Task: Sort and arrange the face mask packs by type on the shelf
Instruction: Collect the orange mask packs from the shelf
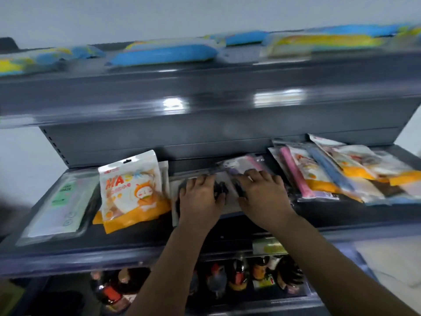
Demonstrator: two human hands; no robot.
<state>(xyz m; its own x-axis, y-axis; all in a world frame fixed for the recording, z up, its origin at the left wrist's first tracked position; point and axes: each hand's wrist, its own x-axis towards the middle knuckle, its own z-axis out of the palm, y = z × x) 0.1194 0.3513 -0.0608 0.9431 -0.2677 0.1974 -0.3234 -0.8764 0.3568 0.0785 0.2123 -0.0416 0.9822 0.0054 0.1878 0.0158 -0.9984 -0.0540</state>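
Setting: dark grey metal shelf (127, 238) against a pale wall, picture blurred.
Below, 6 o'clock: dark bottles (237, 277).
Left hand (200, 199): fingers curled down on a clear plastic mask pack with dark contents (224, 190), centre of the shelf.
Right hand (262, 195): likewise gripping it.
9 o'clock: white-and-orange mask pouch (134, 190), upright.
2 o'clock: overlapping mixed packs (341, 174).
12 o'clock, top shelf: blue-and-yellow packs (166, 54).

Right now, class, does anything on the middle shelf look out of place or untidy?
Yes. At the right end, the heap of mixed mask packs lies fanned and overlapping, pink-strip, blue-strip and orange-bottomed types together. At the left, the upright white-and-orange pouch leans askew, with another orange pack tucked under it.
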